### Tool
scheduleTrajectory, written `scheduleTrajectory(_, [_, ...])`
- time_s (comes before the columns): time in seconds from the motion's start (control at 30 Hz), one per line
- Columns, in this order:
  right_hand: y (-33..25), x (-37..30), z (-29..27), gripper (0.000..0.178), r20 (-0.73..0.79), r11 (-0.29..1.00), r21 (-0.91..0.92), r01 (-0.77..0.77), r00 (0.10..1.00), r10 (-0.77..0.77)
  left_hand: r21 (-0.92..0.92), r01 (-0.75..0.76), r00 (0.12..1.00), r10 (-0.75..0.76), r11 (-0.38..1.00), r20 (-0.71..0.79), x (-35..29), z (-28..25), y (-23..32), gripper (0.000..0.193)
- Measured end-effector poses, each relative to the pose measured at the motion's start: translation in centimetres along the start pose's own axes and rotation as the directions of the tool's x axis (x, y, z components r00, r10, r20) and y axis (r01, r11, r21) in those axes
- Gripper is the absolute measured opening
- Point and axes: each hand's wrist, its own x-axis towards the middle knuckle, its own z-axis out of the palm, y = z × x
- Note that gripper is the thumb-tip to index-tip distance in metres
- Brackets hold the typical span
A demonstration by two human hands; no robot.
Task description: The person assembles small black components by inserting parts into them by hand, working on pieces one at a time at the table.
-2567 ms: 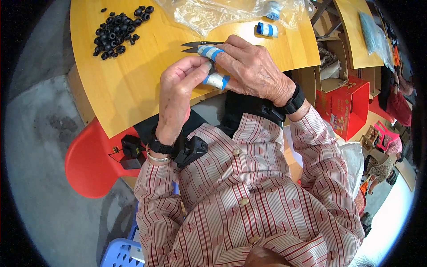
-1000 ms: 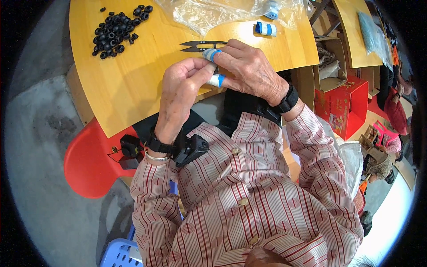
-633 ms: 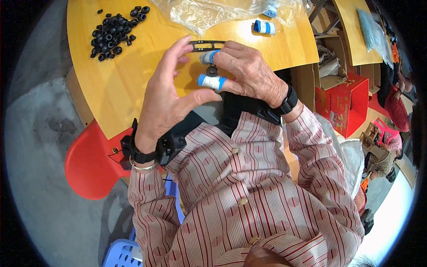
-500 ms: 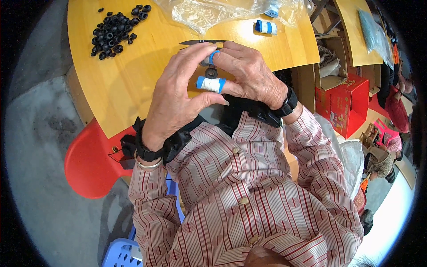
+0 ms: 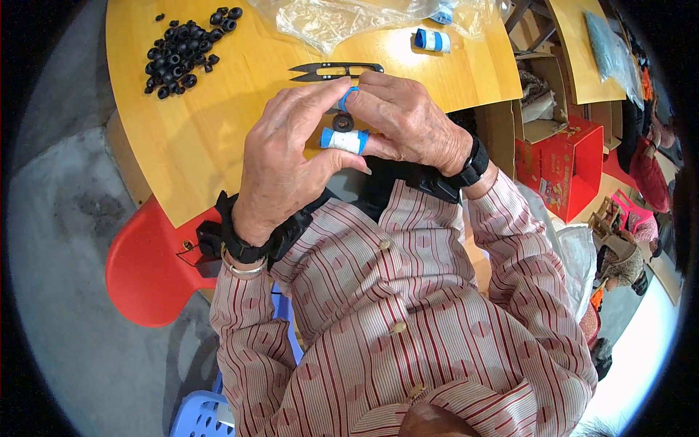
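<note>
My right hand [image 5: 415, 116] pinches a small round black part [image 5: 342, 121] with a hole in its middle. Blue-and-white wraps cover the tips of its thumb and forefinger; the thumb's wrap [image 5: 344, 141] shows fully, the forefinger's only partly. Opposite it, my left hand [image 5: 284, 146] arches with thumb and fingers apart. Its forefinger tip reaches the right forefinger's wrap, and its thumb lies just below the right thumb. No object shows in the left hand. Just beyond the fingers, black thread snips [image 5: 335, 71] lie on the table.
A heap of similar black parts [image 5: 178, 58] sits at the far left of the wooden table [image 5: 218, 138]. Clear plastic bags [image 5: 328, 22] and a blue-and-white roll [image 5: 432, 41] lie at the back. A red chair [image 5: 149, 262] stands left, a red box [image 5: 561, 167] right.
Both hands stay close together around the black part, which has tilted slightly. More of the thread snips shows beyond my fingers, and the view has shifted a little.
</note>
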Motion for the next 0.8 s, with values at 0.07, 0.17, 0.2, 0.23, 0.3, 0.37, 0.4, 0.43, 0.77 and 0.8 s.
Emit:
scheduleTrajectory(0.07, [0.0, -0.2, 0.1, 0.037, -0.01, 0.999, -0.031, 0.011, 1.0, -0.011, -0.003, -0.004, 1.0, 0.004, 1.0, -0.003, 0.1, 0.2, 0.0, 0.07])
scheduleTrajectory(0.17, [0.3, -0.3, 0.0, 0.036, 0.022, 0.999, -0.019, 0.039, 0.999, -0.038, -0.016, -0.059, 0.997, 0.058, 0.998, -0.045, -0.2, 0.5, -0.3, 0.07])
scheduleTrajectory(0.2, [0.2, -0.2, -0.1, 0.036, 0.024, 0.999, -0.017, 0.038, 0.999, -0.037, -0.013, -0.059, 0.997, 0.058, 0.998, -0.053, -0.2, 0.6, -0.2, 0.069])
scheduleTrajectory(0.23, [0.0, -0.1, -0.4, 0.035, 0.033, 0.999, -0.024, 0.047, 0.998, -0.046, -0.01, -0.059, 0.996, 0.058, 0.998, -0.061, -0.3, 0.7, -0.2, 0.069])
scheduleTrajectory(0.3, [-0.1, -0.1, -0.5, 0.034, 0.043, 0.998, -0.03, 0.054, 0.998, -0.053, 0.021, -0.083, 0.995, 0.084, 0.996, -0.06, -0.4, 0.7, -0.3, 0.068])
scheduleTrajectory(0.37, [-0.1, -0.3, -0.6, 0.032, 0.061, 0.996, -0.051, 0.071, 0.996, -0.068, 0.052, -0.108, 0.992, 0.111, 0.993, -0.057, -0.5, 0.7, -0.4, 0.067])
scheduleTrajectory(0.4, [-0.2, -0.3, -0.6, 0.032, 0.062, 0.996, -0.051, 0.069, 0.996, -0.065, 0.072, -0.133, 0.989, 0.137, 0.988, -0.052, -0.7, 0.7, -0.5, 0.067])
scheduleTrajectory(0.43, [-0.3, -0.2, -0.8, 0.032, 0.074, 0.994, -0.051, 0.092, 0.993, -0.088, 0.093, -0.159, 0.985, 0.164, 0.983, -0.047, -0.8, 0.8, -0.5, 0.066])
scheduleTrajectory(0.77, [-0.2, -0.1, -1.0, 0.032, 0.017, 0.995, -0.088, 0.053, 0.999, -0.051, -0.023, -0.041, 0.998, 0.04, 0.999, -0.041, -0.3, 0.8, 0.2, 0.071])
scheduleTrajectory(0.8, [-0.3, -0.1, -1.1, 0.032, 0.014, 0.995, -0.09, 0.049, 0.999, -0.048, -0.071, 0.011, 0.999, -0.014, 0.997, -0.042, -0.4, 0.7, 0.1, 0.072])
